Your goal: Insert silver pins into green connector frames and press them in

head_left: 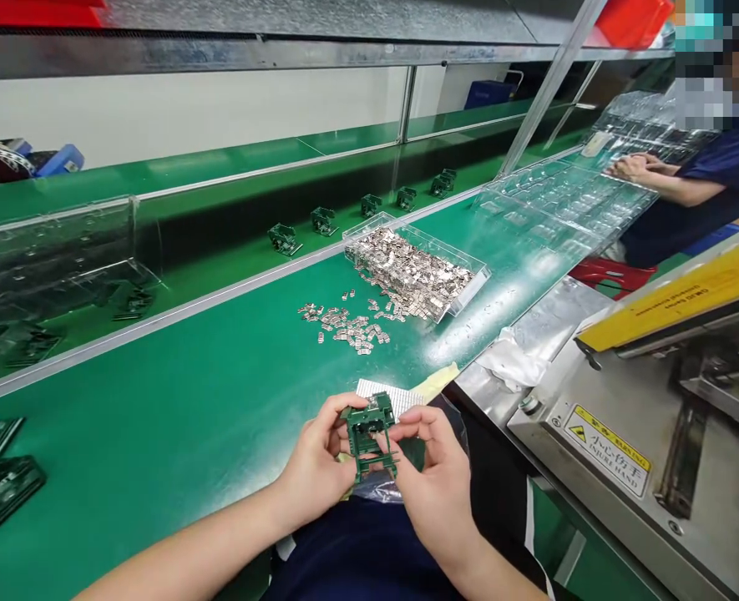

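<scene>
Close to my body, at the table's front edge, I hold a green circuit board assembly (369, 426) with an open frame-like middle. My left hand (319, 455) is closed around its left side. My right hand (432, 467) grips its right side, thumb and fingers on the board. Whether the right fingers also pinch a small part cannot be made out. Behind the board lies a white ribbed sheet (400, 398), partly hidden by it. Farther off, small silvery metal pieces (353, 330) are scattered over the green table beside a clear tray (469, 292) heaped with more of them.
Several green board assemblies (324, 221) stand in a row on the conveyor behind a metal rail. More boards (6, 492) lie at the left. A machine (594, 434) with a warning label stands close on the right. Beyond, a co-worker's hands (635, 167) are over clear trays (557, 200).
</scene>
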A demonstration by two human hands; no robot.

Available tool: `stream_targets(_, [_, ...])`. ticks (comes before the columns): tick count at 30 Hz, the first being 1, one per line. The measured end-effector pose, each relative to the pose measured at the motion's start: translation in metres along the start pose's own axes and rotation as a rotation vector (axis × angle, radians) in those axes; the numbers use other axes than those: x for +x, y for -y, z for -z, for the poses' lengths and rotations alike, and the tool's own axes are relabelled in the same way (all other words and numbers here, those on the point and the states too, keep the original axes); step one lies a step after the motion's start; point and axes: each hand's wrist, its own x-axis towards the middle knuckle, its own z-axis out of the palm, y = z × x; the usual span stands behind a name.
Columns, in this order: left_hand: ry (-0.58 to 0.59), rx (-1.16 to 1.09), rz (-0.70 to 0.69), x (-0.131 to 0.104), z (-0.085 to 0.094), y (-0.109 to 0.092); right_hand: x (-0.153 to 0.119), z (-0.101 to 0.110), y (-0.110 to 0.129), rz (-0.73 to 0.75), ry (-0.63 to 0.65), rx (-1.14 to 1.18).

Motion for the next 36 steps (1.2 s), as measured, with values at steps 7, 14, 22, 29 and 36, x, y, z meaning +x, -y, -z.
stream_targets(7, [0.065,0.068,-0.009,-0.007,0.002,0.003,-0.003,-0.001,-0.004,-0.037,0.025,0.021])
stream_targets(14, [0.036,0.162,-0.065,-0.009,0.007,0.014,-0.008,-0.002,-0.008,-0.052,0.045,-0.009])
stream_targets(22, [-0.043,0.157,-0.001,-0.011,0.003,0.01,-0.003,-0.003,-0.002,-0.201,0.121,0.342])
stream_targets(29, [-0.064,0.18,-0.04,-0.012,0.0,0.009,-0.001,-0.008,-0.003,-0.286,0.094,0.486])
stream_targets(36, [-0.095,0.235,-0.07,-0.013,-0.006,0.002,-0.007,-0.006,-0.006,-0.324,0.062,0.464])
